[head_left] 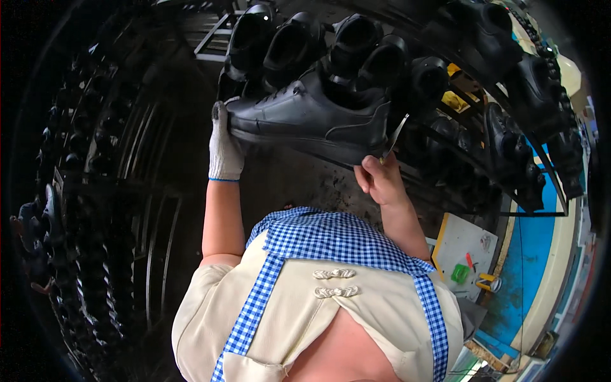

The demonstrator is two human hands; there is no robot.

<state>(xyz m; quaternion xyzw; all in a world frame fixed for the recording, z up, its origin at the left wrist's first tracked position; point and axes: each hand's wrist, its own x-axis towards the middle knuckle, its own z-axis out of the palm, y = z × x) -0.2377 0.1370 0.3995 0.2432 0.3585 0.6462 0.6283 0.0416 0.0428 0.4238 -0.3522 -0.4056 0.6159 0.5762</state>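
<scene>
A black lace-up shoe (305, 118) is held sideways in front of me, its toe to the left and its heel to the right. My left hand (225, 143), in a white knit glove with a blue cuff edge, is closed around the toe end. My right hand (382, 177) is bare and sits just below the heel. Its fingers pinch a thin, shiny metal tool (397, 135) with a narrow tip pointing up and right. Whether the tool touches the heel, I cannot tell.
Several black shoes (289, 48) stand on a rack just beyond the held one. More shoes fill shelves (503, 137) on the right and racks (83, 137) on the left. At lower right, a white board (468, 239) carries a green item (459, 274) and a yellow roll (489, 282).
</scene>
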